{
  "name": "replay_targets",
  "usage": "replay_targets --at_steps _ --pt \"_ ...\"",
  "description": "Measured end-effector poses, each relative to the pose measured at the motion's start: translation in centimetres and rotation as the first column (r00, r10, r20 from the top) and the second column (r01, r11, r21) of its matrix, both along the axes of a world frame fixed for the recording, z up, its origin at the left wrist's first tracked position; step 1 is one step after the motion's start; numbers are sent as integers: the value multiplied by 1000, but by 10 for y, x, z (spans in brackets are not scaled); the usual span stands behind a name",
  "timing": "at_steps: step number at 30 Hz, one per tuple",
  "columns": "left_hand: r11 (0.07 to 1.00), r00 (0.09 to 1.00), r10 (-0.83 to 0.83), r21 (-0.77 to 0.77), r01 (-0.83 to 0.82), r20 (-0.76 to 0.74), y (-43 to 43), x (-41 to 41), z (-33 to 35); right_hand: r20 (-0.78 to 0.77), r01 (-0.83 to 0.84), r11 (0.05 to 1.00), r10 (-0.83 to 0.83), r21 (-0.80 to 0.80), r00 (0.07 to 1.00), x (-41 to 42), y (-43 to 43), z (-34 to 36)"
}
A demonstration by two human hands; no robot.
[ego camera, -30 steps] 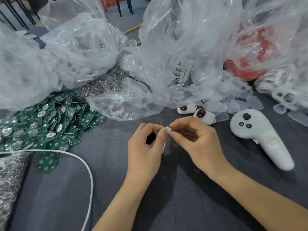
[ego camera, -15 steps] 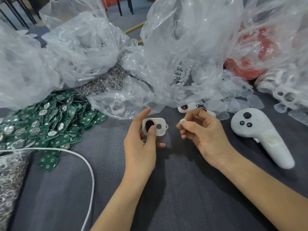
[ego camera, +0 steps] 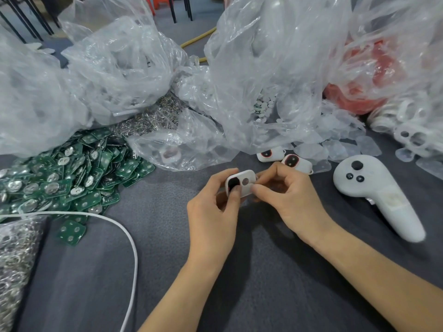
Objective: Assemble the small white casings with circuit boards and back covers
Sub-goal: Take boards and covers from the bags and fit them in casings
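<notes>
Gripping the small white casing (ego camera: 245, 175) between thumb and curled fingers, the left hand (ego camera: 211, 212) held it above the grey table (ego camera: 251, 271), close in front of the person. Its face, with a dark oval opening and a small round hole, was turned up toward the camera. The left thumb lay over the lower edge of the dark opening. The right hand (ego camera: 292, 197) pinched the casing's right edge with thumb and forefinger, its other fingers curled; whether a small part sat between those fingertips could not be made out. Beyond the hands two more white casings (ego camera: 296, 164) with red-ringed dark windows lay side by side, just beside a scatter of translucent plastic pieces (ego camera: 335, 149). A heap of green circuit boards (ego camera: 72, 178) lay well to the left and a white controller (ego camera: 374, 195) to the right. Crumpled clear plastic bags (ego camera: 263, 80) were piled across the far side, and a white cable (ego camera: 119, 226) curved across the near left
</notes>
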State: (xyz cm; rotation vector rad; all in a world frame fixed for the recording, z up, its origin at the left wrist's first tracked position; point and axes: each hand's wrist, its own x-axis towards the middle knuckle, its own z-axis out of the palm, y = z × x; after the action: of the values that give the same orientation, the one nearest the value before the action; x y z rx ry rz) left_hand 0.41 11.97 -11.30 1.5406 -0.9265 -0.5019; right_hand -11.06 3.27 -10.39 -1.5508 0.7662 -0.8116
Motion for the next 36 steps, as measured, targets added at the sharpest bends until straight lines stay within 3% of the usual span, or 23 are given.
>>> replay_targets --at_steps 13,27,31,36 --pt "995 985 -101 -35 97 -138 -1 -1 3 56 -57 998 55 35 997 1 -2 2" --pt "995 991 -93 52 88 93 1 0 1 -117 -16 994 3 -111 993 1 -2 -1" --pt "993 990 -108 59 103 92 2 -1 0 -191 -27 996 10 -86 982 0 -6 1" --pt "984 947 -174 96 153 269 3 0 1 -297 -91 995 77 -33 952 -4 -15 7"
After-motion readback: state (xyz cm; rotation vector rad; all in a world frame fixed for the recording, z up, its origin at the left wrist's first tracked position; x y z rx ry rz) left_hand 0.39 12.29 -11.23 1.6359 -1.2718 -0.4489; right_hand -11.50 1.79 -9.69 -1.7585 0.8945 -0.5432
